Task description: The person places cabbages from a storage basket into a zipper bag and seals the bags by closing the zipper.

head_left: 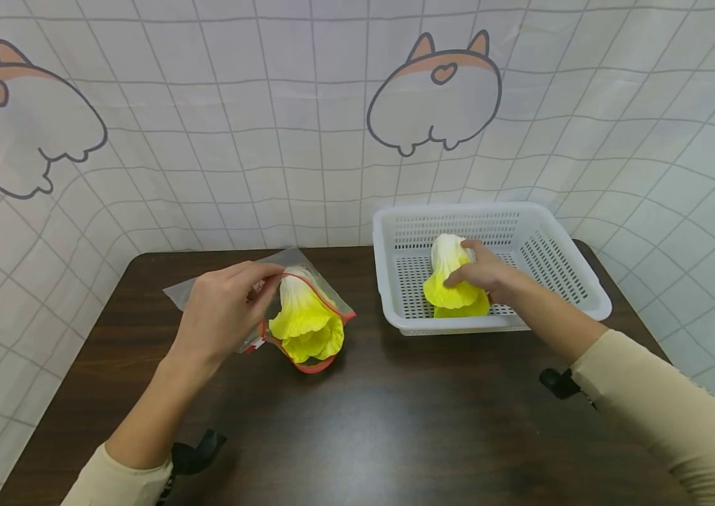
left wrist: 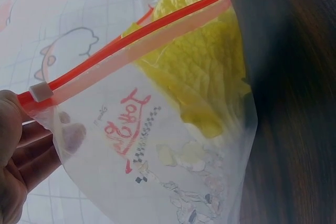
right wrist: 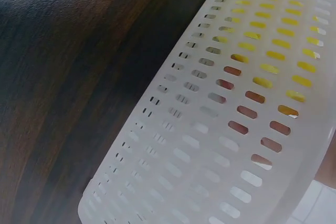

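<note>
The bag (left wrist: 105,150) on the left is thin, see-through plastic, smooth and faintly glossy, with a shiny red plastic strip (left wrist: 126,40) and a hard plastic slider (left wrist: 40,92). The left leaf (head_left: 307,323) and right leaf (head_left: 449,288) look matt and ruffled. The basket (head_left: 588,309) is smooth, pierced plastic with a soft sheen; the surface (head_left: 395,407), glossy wood grain. The far sheet (head_left: 307,176) looks like creased cloth; the sleeves (head_left: 667,400), matt cloth.

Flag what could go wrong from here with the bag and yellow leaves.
The left grip pinches the bag at one end of its red edge, so the bag might sag shut. The bagged leaf reaches the open end and could slip out. The held leaf at the right grip lies inside the basket and might snag coming out.
</note>
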`<state>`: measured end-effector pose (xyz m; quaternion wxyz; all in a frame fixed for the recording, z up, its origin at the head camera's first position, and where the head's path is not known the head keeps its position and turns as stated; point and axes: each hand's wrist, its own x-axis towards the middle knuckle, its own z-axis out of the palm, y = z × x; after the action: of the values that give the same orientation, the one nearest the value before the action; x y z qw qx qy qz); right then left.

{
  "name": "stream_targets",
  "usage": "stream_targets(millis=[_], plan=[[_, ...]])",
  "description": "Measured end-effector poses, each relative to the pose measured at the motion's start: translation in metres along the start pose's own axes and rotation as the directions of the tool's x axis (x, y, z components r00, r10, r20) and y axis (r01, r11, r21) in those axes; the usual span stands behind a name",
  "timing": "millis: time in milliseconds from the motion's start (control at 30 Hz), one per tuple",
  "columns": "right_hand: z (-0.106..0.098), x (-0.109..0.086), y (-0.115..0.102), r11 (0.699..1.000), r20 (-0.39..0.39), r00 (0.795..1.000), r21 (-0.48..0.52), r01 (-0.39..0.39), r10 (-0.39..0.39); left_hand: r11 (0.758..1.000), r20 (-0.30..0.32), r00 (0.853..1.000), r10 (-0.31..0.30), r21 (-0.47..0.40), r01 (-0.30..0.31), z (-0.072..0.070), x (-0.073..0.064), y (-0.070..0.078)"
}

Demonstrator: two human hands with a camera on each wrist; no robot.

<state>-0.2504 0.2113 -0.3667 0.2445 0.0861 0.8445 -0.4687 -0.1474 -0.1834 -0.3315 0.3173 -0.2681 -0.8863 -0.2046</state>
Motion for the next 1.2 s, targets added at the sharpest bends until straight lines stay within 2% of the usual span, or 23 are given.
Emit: stream_targets(millis=[233, 667, 967, 1200], plan=[[-0.004, 0.002, -0.004, 0.993, 0.032, 0.999, 0.122, -0.005, 0.001, 1.000, 0.009, 1.000, -0.015, -0.004, 0.015, -0.001, -0.002, -0.001], [-0.020, -0.013, -0.020, 0.959, 0.105, 0.994, 0.283, -0.032, 0.002, 1.000, 0.005, 1.000, -0.011, -0.011, 0.011, 0.000, -0.002, -0.002], [-0.023, -0.034, -0.030, 0.947, 0.138, 0.988, 0.322, 0.017, -0.065, 0.996, 0.042, 0.996, -0.077, -0.042, 0.078, -0.003, 0.000, 0.000], [-0.019, -0.052, -0.038, 0.952, 0.162, 0.982, 0.305, 0.041, -0.094, 0.991, 0.076, 0.990, -0.119, -0.059, 0.123, -0.005, 0.001, 0.001]])
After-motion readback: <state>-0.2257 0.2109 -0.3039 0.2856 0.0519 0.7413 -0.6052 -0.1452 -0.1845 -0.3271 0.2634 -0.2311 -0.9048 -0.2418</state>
